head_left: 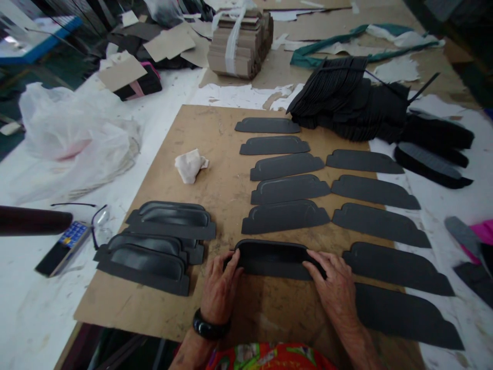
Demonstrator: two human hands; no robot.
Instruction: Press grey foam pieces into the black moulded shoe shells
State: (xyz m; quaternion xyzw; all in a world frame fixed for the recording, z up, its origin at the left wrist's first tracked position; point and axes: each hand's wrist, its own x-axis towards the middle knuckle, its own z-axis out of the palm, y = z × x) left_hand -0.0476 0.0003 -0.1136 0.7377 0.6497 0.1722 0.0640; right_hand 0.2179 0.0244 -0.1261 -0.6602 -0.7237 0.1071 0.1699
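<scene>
– Moulded piece [273, 257]: where is it, and how is it held?
– Low centre of the frame, flat on the brown board [225, 200]. The left hand [220, 288] curls its fingers round the left end. The right hand [332, 288] clasps the right end, fingers close together.
– How would it handle?
– Light and thin, probably bendy around its raised middle. The two ends look like the best grip.
– Any containers?
– Only a clear plastic bag [77, 133] at the left, and I cannot make out its contents. A stack of like pieces [154, 246] lies just left of the hands.
</scene>
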